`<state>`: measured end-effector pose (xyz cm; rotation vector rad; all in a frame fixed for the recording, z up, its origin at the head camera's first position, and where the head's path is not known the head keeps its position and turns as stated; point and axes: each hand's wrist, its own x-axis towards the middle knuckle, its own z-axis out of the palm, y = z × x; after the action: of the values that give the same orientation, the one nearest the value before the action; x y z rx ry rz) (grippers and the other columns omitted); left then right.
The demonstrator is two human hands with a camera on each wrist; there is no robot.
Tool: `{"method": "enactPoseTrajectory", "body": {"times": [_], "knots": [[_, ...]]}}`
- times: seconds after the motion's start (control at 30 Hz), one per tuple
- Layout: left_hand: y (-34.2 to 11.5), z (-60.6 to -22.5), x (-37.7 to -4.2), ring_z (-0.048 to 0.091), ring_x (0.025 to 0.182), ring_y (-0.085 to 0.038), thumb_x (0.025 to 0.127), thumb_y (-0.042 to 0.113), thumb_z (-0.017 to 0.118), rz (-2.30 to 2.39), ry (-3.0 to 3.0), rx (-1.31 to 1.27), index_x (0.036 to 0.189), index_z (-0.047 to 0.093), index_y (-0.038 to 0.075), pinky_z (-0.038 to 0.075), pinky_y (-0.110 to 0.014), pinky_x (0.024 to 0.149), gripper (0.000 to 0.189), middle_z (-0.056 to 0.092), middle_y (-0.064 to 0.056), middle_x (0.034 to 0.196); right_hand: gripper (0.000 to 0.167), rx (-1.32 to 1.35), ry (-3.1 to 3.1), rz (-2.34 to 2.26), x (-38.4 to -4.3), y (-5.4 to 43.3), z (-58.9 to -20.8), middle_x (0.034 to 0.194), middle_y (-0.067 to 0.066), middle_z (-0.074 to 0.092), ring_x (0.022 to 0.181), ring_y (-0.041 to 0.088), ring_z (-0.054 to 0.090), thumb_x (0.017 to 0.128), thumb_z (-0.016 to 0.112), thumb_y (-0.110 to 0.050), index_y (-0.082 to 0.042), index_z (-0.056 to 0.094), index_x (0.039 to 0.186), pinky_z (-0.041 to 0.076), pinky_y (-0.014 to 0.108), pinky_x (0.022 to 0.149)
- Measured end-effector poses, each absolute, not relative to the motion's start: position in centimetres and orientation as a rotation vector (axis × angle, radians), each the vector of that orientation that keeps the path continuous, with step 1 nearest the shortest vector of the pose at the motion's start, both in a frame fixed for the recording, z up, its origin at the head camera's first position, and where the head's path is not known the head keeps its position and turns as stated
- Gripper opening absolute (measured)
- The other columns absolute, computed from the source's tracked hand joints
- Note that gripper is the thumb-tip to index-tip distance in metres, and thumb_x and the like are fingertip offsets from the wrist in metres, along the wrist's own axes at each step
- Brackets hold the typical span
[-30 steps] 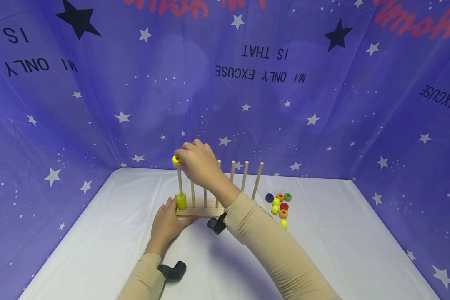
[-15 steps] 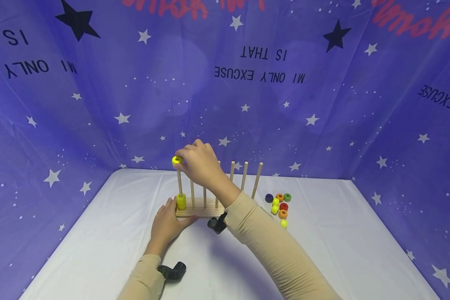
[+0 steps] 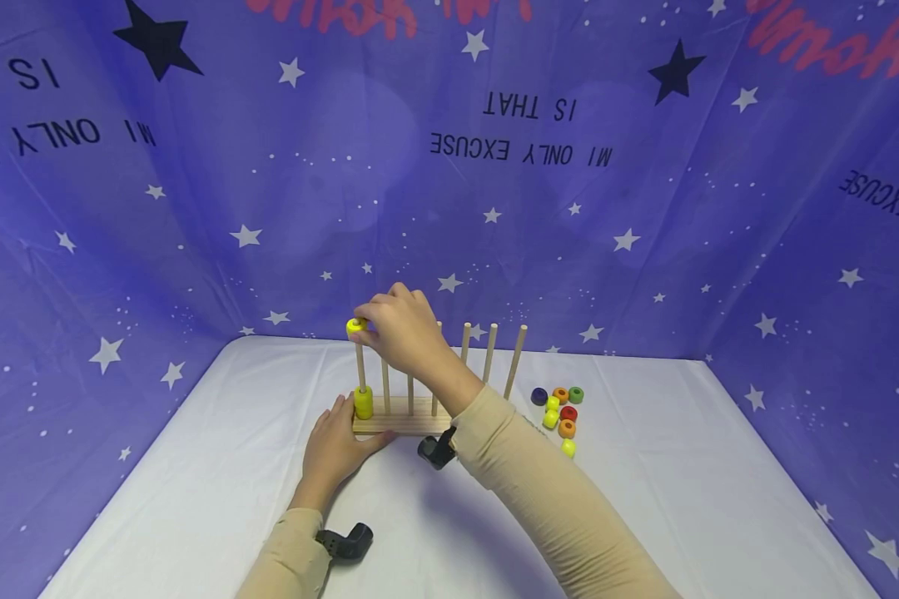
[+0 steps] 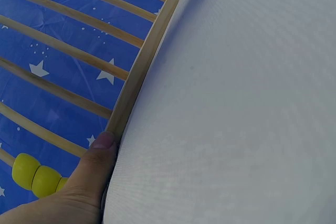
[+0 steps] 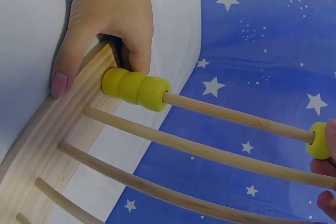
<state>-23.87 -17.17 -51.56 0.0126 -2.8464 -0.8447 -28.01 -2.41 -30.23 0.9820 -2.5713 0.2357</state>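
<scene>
A wooden base (image 3: 412, 424) bears a row of upright pegs. My left hand (image 3: 333, 453) grips its left end, thumb along the front edge and fingers round the back, as the right wrist view shows. Three yellow beads (image 5: 136, 88) sit stacked at the foot of the leftmost peg (image 5: 236, 115). At the top of that peg, my right hand (image 3: 400, 333) pinches another yellow bead (image 3: 355, 326) between thumb and fingers. The peg's tip shows in the bead's hole. In the head view my right hand and forearm hide parts of the other pegs.
Right of the base, loose beads lie on the white tablecloth (image 3: 644, 466): a dark blue bead (image 3: 539, 397), a green bead (image 3: 576, 395), a red bead (image 3: 568, 413), orange beads and several yellow ones. A starry blue cloth (image 3: 449, 208) hangs behind and at both sides.
My right hand has lowered the yellow bead slightly, onto the tip of the leftmost peg. My left hand has stayed at the base.
</scene>
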Motion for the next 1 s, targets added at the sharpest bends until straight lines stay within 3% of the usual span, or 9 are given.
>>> {"method": "enactPoseTrajectory", "body": {"times": [0.57, 0.8, 1.0], "knots": [[-17.2, -51.9, -24.1, 0.032, 0.148, -0.039, 0.075, 0.075, 0.068, -0.827, -2.811, -0.013, 0.153, 0.033, 0.006, 0.020, -0.052, 0.125, 0.110, 0.045, -0.020, 0.153, 0.032, 0.987, -2.421, 0.294, -27.9, -1.1, -30.3, 0.114, -0.008, 0.074, 0.102, 0.016, 0.058, 0.092, 0.068, -0.043, -0.024, 0.073, 0.118, 0.047, 0.030, 0.081], [-17.2, -51.9, -24.0, 0.032, 0.148, -0.039, 0.075, 0.072, 0.070, -0.821, -2.822, -0.013, 0.153, 0.033, 0.004, 0.021, -0.053, 0.125, 0.110, 0.045, -0.021, 0.152, 0.032, 0.971, -2.317, 0.384, -27.1, 1.9, -30.2, 0.112, -0.005, 0.074, 0.104, 0.019, 0.059, 0.092, 0.069, -0.038, -0.019, 0.073, 0.119, 0.050, 0.036, 0.089], [-17.2, -51.9, -24.0, 0.031, 0.148, -0.039, 0.075, 0.070, 0.072, -0.817, -2.826, 0.007, 0.153, 0.033, 0.003, 0.020, -0.053, 0.125, 0.110, 0.045, -0.022, 0.152, 0.033, 0.964, -2.190, 0.544, -26.0, 5.6, -30.3, 0.111, -0.001, 0.074, 0.102, 0.021, 0.056, 0.091, 0.072, -0.031, -0.015, 0.072, 0.120, 0.047, 0.039, 0.087]]}}
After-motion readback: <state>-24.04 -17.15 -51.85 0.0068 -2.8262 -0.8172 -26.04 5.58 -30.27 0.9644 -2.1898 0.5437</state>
